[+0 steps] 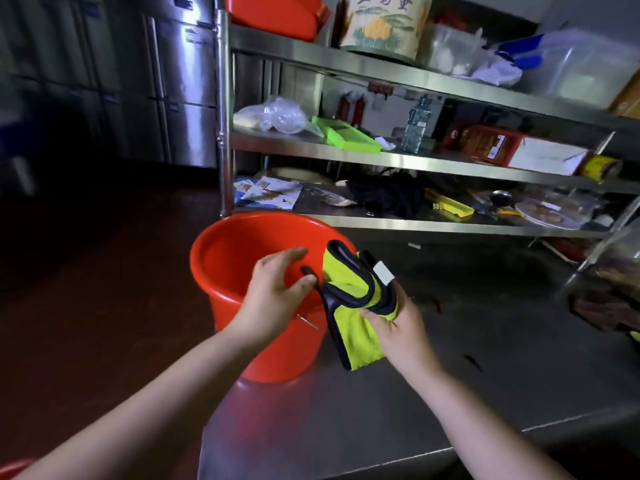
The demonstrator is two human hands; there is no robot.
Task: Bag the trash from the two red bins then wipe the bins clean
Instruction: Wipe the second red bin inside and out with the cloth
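A red bin (239, 244) stands at the left end of a steel table (450, 358), its inside showing no trash. My right hand (398, 327) grips a yellow cloth with black edging (353, 306), folded and hanging beside the bin's right rim. My left hand (277, 289) is over the bin's near rim and pinches the black edge of the cloth between thumb and fingers. A sliver of another red object (14, 467) shows at the bottom left corner.
A steel shelf rack (346, 150) rises behind the table, loaded with a green tray (346, 135), a water bottle (417, 124), boxes, plastic bags and a red tub (277, 15) on top. Steel fridges (180, 91) stand at the left over a dark floor.
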